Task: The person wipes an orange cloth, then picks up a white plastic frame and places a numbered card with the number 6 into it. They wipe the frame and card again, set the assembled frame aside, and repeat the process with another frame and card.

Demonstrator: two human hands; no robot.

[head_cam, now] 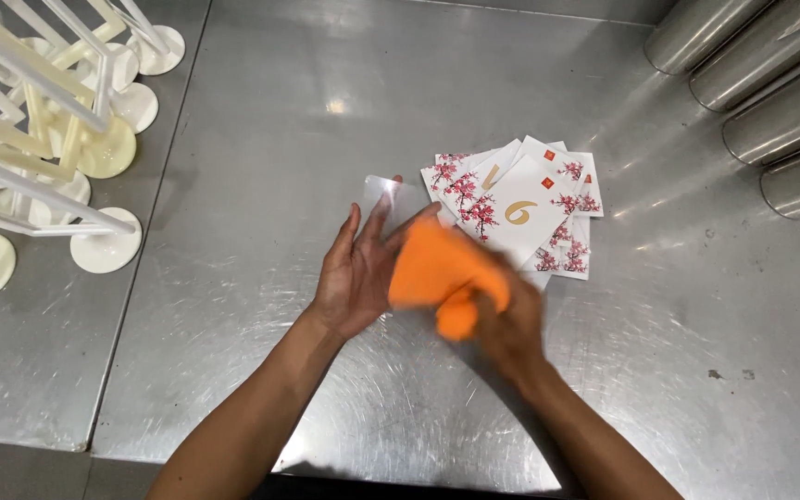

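While the left hand point(356, 268) lies flat and spread, fingers extended, it supports a clear plastic sheet point(389, 196) whose far edge projects beyond the fingertips. The right hand point(509, 324) is clenched around an orange cloth point(442, 273) and presses it against the sheet at the left palm; the right hand is motion-blurred, so finger detail cannot be read. Both hands sit above the middle of a stainless steel desk point(326, 93). Just right of and beyond the cloth lies a fanned stack of white square cards point(520, 208), printed with red blossom branches and a gold numeral; the cloth overlaps the near left corner of the stack. At the far left stand white and cream table stands point(67, 120) with round bases, grouped close together across a seam in the desk. At the far right corner, several steel cylinders point(770, 93) lie side by side, partly out of view.
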